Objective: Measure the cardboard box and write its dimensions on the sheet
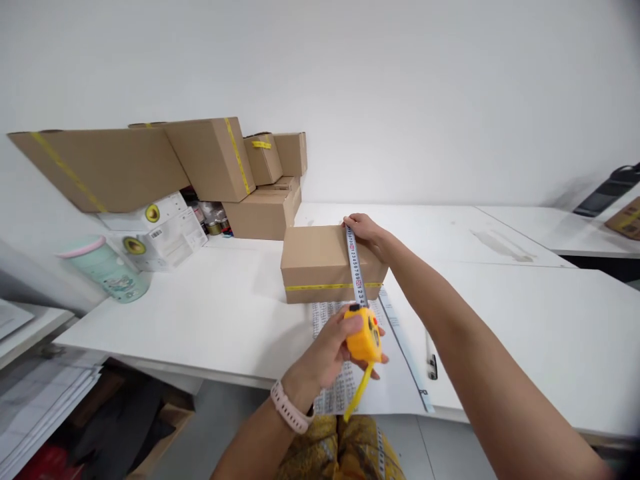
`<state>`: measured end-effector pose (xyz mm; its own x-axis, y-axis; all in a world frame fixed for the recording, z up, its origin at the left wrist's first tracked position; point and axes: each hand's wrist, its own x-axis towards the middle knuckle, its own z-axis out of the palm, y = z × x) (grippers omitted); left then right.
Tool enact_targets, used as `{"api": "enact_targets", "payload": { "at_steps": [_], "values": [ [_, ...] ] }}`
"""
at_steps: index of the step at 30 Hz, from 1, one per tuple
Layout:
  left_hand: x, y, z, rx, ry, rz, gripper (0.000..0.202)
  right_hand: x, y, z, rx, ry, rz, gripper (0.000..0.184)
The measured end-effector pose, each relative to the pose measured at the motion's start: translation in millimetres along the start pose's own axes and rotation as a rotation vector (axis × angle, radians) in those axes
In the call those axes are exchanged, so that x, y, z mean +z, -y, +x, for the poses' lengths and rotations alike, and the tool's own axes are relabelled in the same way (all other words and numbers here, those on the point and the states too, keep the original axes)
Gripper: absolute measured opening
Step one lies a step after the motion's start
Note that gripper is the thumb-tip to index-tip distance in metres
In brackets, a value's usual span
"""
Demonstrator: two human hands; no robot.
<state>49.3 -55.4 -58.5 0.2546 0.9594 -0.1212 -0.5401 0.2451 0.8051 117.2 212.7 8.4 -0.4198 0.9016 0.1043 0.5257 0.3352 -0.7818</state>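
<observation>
A closed cardboard box (315, 248) with a yellow strip along its front lies on the white table. My left hand (326, 348) is wrapped round a yellow tape measure (363, 339) in front of the box, thumb near its black button. Out of it runs the blade (355, 265), across the box top towards the far edge. There my right hand (369, 231) pinches the blade's end against the box; its fingertips are partly hidden. A yellow strap (358, 393) hangs from the tape measure. Printed paper sheets (387, 380) lie under and in front of the box.
Several cardboard boxes (263, 210) are stacked at the back left, above white avocado-printed cartons (165, 233). A mint cup (113, 270) with a pink rim stands at the left. The table's front edge (240, 373) runs just before me. A dark bottle (607, 190) is at the far right.
</observation>
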Motion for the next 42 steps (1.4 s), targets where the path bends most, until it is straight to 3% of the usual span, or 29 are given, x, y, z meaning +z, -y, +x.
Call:
{"api": "enact_targets", "payload": {
  "at_steps": [4,10,19,23,26,30,33,36,39,42],
  "values": [
    [8.2,-19.9,23.6,0.064,-0.056,0.023,0.063,-0.6,4.4,9.1,0.141,-0.007,-0.038,0.036],
    [11.4,-16.4,23.7,0.054,-0.085,-0.042,0.065,8.8,-1.0,21.7,-0.012,0.001,-0.202,0.028],
    [28.0,-8.8,20.6,0.053,-0.132,-0.066,0.062,19.2,-10.0,41.9,-0.05,0.034,-0.307,0.028],
    [27.3,-11.6,23.6,0.048,-0.144,-0.059,0.062,17.7,-6.9,33.3,-0.058,0.03,-0.301,0.032],
    [24.1,-14.2,17.1,0.049,-0.153,-0.021,0.063,5.0,-11.9,16.8,-0.139,0.032,-0.155,0.044],
    [5.0,-12.9,-12.2,0.222,-0.256,0.174,0.062,-23.4,-32.2,-6.9,-0.196,-0.064,0.071,0.058],
    [-25.3,-10.0,-35.3,0.44,-0.499,0.351,0.067,-40.2,-51.9,-28.8,-0.098,-0.124,0.128,0.069],
    [-59.8,-12.1,-44.0,0.53,-0.685,0.433,0.069,-45.0,-69.7,-60.4,-0.05,-0.043,0.099,0.076],
    [-84.2,-24.1,-39.8,0.479,-0.653,0.424,0.066,-41.3,-76.0,-90.9,-0.081,0.083,0.078,0.072],
    [-93.3,-48.2,-32.5,0.457,-0.585,0.405,0.065,-39.6,-65.2,-103.9,-0.126,0.084,0.109,0.066]
  ]
}}
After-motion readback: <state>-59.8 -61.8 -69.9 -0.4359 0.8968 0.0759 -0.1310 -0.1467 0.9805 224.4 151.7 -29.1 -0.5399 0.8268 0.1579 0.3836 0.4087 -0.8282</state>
